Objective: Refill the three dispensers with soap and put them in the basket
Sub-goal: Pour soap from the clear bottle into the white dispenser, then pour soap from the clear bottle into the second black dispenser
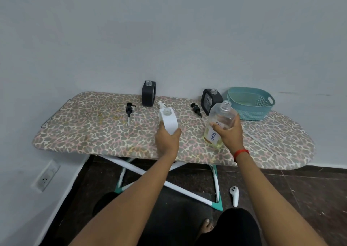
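Note:
My left hand (167,139) grips the lower part of a white square dispenser (168,121) with its neck uncapped, above the middle of the ironing board. My right hand (230,133) holds a clear soap bottle (219,122) labelled SOAP, uncapped, tilted, with yellowish liquid at its bottom. Two black dispensers stand uncapped at the back: one (148,94) in the middle, another (211,100) leaning beside the teal basket (250,103). A white pump (161,104) lies just behind the white dispenser. Two black pumps lie on the board, one (129,110) to the left and one (196,109) to the right.
The ironing board (112,133) has a spotted cover and stands against a pale wall. The basket sits at its far right end. A white controller (234,196) lies on the dark floor under the board, near its teal-footed legs. A wall socket (46,176) is low on the left.

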